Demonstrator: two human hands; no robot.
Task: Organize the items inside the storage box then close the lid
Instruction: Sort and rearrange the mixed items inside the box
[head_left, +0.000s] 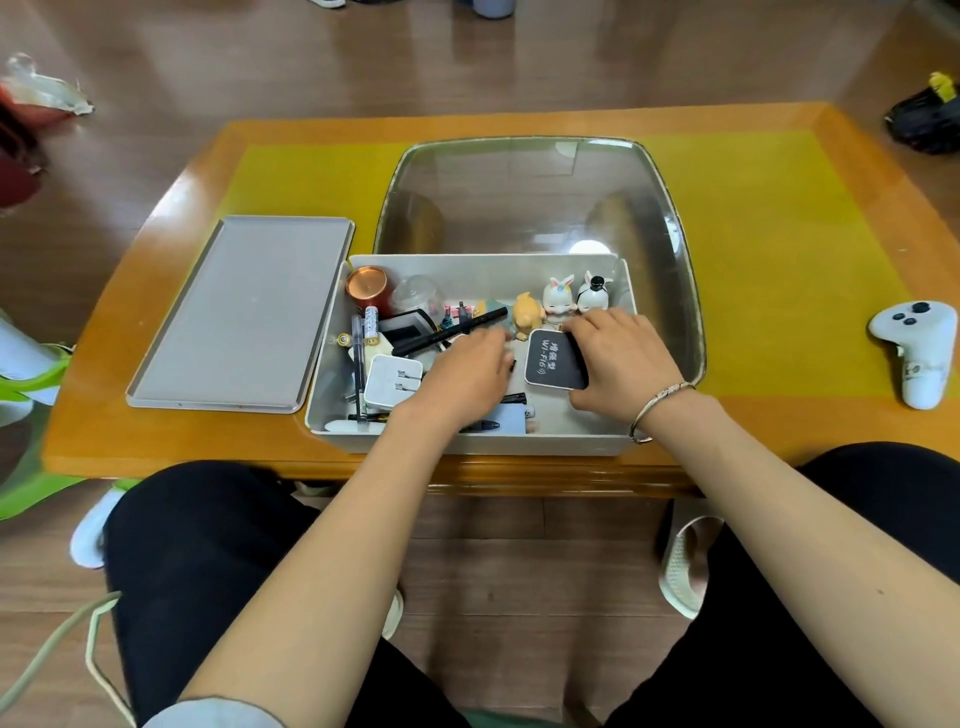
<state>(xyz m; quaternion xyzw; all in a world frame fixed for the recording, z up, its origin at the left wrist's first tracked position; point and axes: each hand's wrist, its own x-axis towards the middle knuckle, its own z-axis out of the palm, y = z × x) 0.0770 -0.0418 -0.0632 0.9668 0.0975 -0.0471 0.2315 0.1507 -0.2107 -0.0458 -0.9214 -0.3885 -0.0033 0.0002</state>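
The grey storage box (472, 445) stands open at the table's front edge, full of small items. Its flat grey lid (244, 317) lies on the table to the left. My right hand (618, 358) grips a black-and-white Wi-Fi device (551, 359) inside the box. My left hand (467, 371) reaches into the middle of the box, fingers down among the items; what it touches is hidden. A black pen (447, 332), a white charger (390, 382), a copper-topped tin (368, 287), batteries (370, 322), an orange figurine (528, 313) and two rabbit figurines (575, 293) lie in the box.
A large clear plastic cover (675, 218) stands behind the box on the yellow mat (779, 249). A white game controller (919, 353) lies at the table's right. My knees sit under the wooden table's front edge (208, 462).
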